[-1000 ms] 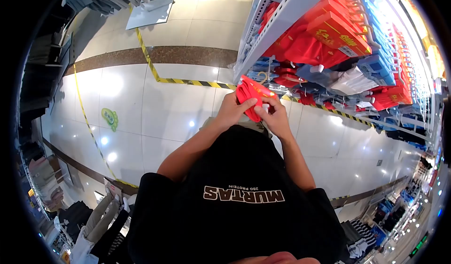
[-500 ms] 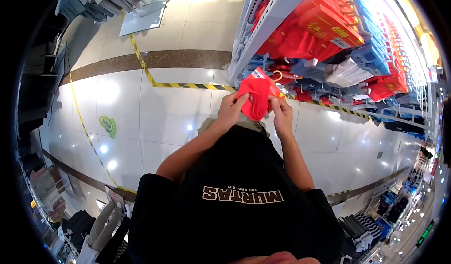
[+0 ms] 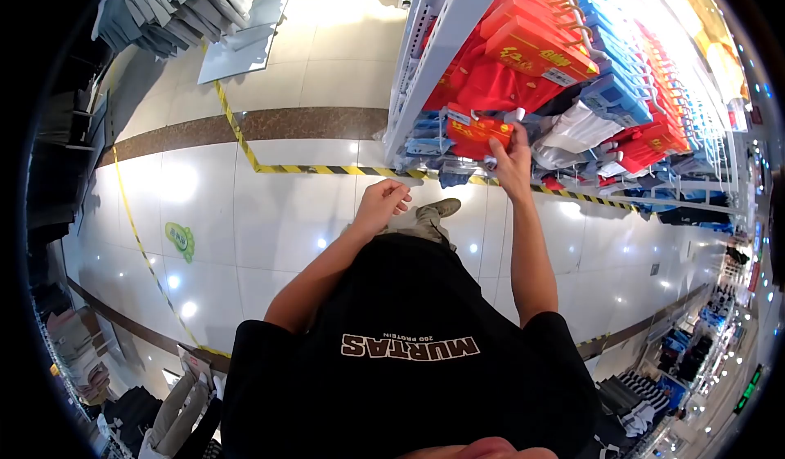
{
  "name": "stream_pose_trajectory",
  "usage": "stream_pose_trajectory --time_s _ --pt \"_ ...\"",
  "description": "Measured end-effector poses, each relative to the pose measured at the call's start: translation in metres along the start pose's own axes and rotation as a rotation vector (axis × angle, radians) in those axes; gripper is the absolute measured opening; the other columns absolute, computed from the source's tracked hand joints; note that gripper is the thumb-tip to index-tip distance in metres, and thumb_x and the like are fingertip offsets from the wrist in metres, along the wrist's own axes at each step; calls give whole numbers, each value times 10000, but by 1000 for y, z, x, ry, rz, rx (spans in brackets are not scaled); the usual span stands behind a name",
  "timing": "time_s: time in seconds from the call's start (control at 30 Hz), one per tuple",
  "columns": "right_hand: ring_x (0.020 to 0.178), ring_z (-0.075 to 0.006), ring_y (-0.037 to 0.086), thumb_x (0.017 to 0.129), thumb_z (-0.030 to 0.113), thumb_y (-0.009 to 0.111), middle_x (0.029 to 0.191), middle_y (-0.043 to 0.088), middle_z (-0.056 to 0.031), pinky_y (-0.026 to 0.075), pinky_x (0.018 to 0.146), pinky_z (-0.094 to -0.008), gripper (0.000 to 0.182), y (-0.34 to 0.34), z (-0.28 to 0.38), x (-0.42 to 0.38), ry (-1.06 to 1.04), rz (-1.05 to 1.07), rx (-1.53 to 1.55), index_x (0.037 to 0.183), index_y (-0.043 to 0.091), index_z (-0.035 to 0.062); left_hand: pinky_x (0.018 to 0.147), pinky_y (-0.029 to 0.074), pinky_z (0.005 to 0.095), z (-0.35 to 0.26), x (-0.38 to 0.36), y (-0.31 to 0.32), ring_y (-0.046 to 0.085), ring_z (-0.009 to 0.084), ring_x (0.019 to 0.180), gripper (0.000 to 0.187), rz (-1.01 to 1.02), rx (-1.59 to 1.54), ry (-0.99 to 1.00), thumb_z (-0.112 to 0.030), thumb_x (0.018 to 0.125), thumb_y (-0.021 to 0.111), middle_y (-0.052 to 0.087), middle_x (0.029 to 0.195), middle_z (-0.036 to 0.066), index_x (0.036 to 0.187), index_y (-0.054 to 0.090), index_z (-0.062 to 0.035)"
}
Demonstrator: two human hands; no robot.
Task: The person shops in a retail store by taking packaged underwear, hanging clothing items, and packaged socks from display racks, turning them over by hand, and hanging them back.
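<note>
My right hand [image 3: 513, 161] is raised to the rack, its fingers closed on the lower right edge of a red card package [image 3: 477, 136] with yellow print. That package is at the low front part of the rack, beneath larger red packages [image 3: 536, 50] on hangers. In front of my body my left hand [image 3: 384, 203] hovers over the floor, fingers curled together, and I see nothing in it. White socks or cloth [image 3: 571, 128] hang just right of my right hand.
The white rack post [image 3: 441, 54] stands at the left end of the hanging goods. Yellow-black tape [image 3: 327, 170] crosses the tiled floor below it. Grey garments [image 3: 168, 5] hang at the upper left. My shoe [image 3: 441, 207] shows below the rack.
My left hand has let go of the red item and drawn back to the left. My right hand has moved up and right to the rack with a red package.
</note>
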State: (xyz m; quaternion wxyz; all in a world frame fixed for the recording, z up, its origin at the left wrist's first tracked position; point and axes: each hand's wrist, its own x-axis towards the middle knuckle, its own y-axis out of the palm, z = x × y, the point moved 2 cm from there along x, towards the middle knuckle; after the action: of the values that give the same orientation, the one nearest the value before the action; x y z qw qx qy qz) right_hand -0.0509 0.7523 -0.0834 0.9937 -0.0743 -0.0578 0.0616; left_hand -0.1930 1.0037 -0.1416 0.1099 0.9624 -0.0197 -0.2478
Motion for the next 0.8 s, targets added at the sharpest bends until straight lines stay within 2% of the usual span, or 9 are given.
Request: stream_pose_trajectory --time_s 0.07,0.2,0.33,0.43,0.47,0.57,0.6,0.73,0.8 --pt "1014 -152 565 909 23 596 1140 609 -124 451 882 -286 354 6 -13 14 25 52 0 1233 464 -30 679 494 241 1 0 1 635 129 763 227 -3 1 12 -209 970 560 671 917 74 1023 624 3" --pt "1059 -195 577 878 21 623 1187 607 -142 431 930 -305 442 21 -42 31 -37 -18 -21 1279 451 -52 676 494 240 6 -3 3 634 124 760 221 -9 -10 12 -207 968 564 670 907 72 1017 626 -1" --pt "1028 -171 580 897 -2 591 1145 610 -99 442 911 -289 346 23 -34 26 110 -91 101 1224 478 -12 676 496 242 5 -7 -3 634 121 758 234 -42 -22 21 -220 969 563 671 909 68 1017 627 0" --pt "1015 -151 580 907 -23 564 1114 615 -81 448 906 -286 302 17 -8 17 68 -117 302 1198 491 11 680 496 243 5 -7 -6 633 120 759 240 -54 -26 37 -226 970 563 671 912 67 1022 626 0" --pt "1025 -142 577 906 -36 553 1122 614 -75 446 914 -282 305 14 -4 13 107 -137 273 1199 490 15 681 495 243 4 -8 -8 633 120 759 242 -59 -26 41 -227 970 564 671 912 67 1024 625 0" --pt "1040 -144 575 902 -38 555 1133 613 -73 445 917 -279 301 16 0 9 83 32 257 1191 492 11 688 495 244 5 -5 -7 633 122 760 244 -34 -43 22 -232 968 568 670 916 67 1026 623 -1" --pt "1046 -145 576 897 -42 556 1143 615 -78 448 918 -283 302 16 -8 9 139 81 234 1189 494 5 689 495 245 6 -6 -6 633 122 761 244 -22 -28 12 -233 968 569 670 917 68 1026 623 -2" --pt "979 -139 584 899 -4 585 1106 619 -85 451 854 -262 307 18 -21 18 130 -10 263 1191 491 -3 693 497 248 6 -2 0 632 124 762 244 12 1 -13 -235 967 572 669 922 69 1024 623 -3" --pt "968 -137 583 895 25 610 1093 617 -90 455 839 -260 319 21 -19 16 93 -84 78 1190 492 -9 694 499 250 7 -3 1 631 124 761 243 13 10 -17 -235 967 573 669 923 70 1024 624 -4"
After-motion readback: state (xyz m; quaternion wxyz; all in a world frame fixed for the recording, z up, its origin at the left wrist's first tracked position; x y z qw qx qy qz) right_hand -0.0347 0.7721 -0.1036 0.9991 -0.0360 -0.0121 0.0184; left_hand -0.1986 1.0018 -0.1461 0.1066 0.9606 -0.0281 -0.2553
